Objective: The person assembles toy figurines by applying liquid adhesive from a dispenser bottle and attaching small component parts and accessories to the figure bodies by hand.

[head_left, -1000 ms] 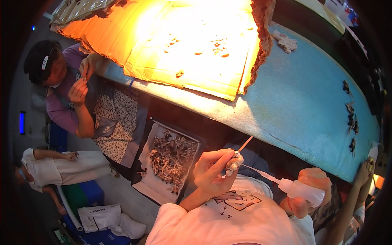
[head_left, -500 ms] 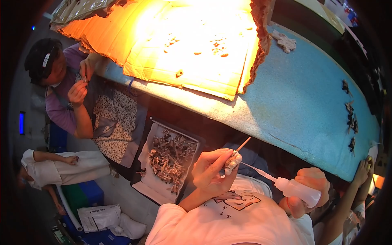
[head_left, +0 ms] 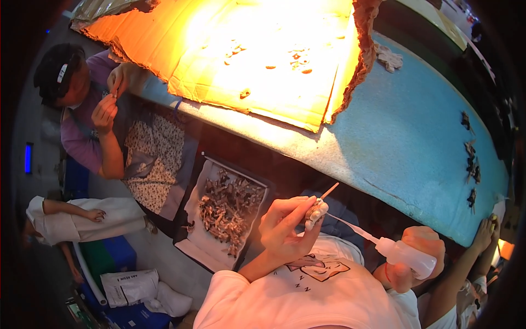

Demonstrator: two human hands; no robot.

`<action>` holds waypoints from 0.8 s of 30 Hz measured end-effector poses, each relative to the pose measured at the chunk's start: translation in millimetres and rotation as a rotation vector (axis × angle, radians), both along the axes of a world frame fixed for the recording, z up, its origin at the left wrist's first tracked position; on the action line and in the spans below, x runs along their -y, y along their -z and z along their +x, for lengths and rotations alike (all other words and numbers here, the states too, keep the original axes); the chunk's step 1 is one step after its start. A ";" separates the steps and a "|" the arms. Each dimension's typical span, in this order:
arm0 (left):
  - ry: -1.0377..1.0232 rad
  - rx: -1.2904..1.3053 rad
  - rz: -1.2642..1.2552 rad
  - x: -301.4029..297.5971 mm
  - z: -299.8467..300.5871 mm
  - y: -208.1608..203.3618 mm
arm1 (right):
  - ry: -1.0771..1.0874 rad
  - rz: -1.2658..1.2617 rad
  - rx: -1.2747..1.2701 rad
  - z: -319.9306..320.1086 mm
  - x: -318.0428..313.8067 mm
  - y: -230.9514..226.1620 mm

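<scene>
Between the thumb and fingers of my left hand (head_left: 286,227) is a small whitish-brown figurine-like piece (head_left: 316,213); a thin stick (head_left: 330,190) juts up from it. My right hand (head_left: 419,255) is wrapped round a translucent squeeze bottle (head_left: 402,256) with a long, narrow nozzle. The nozzle's tip points left at the piece, touching it or very close; I cannot tell which. Both hands are in front of my white shirt, short of the table's near edge. Left of my left hand, a lined tray (head_left: 189,241) holds a heap of small brown and grey pieces (head_left: 230,211).
A brightly lit cardboard sheet (head_left: 213,90) with small parts lies on the blue table (head_left: 394,126). Dark pieces (head_left: 471,162) line its right side, near a crumpled white cloth (head_left: 389,57). A co-worker (head_left: 93,109) sits at left; another person's hands (head_left: 485,233) are at far right.
The view has shifted slightly. My left hand still holds the piece, tilted a little differently, and the bottle has moved slightly right and down with its nozzle still at the piece.
</scene>
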State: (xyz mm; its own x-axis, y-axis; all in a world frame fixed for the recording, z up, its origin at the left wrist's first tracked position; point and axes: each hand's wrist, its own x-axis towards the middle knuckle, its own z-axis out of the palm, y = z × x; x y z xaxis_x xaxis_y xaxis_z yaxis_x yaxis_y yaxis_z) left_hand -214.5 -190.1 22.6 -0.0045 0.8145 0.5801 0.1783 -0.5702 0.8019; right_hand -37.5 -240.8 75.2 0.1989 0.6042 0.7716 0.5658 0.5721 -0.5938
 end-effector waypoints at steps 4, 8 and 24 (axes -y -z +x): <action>-0.002 0.004 -0.010 -0.8 0.3 -2.3 | 0.072 -0.010 -0.094 -0.3 3.7 3.7; 0.011 0.023 -0.018 -1.1 -0.1 0.2 | -0.003 -0.011 -0.163 -3.9 0.5 0.0; -0.021 0.028 -0.032 -0.2 0.7 2.3 | -0.141 0.064 0.049 -2.0 -5.1 3.1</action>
State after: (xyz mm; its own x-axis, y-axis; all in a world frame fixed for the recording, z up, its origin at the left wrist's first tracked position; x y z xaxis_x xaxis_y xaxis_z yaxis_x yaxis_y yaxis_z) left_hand -213.8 -189.8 20.3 -0.0380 0.8321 0.5533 0.1670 -0.5406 0.8245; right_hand -39.5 -235.7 72.1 0.0771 0.5729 0.8160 0.5047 0.6833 -0.5275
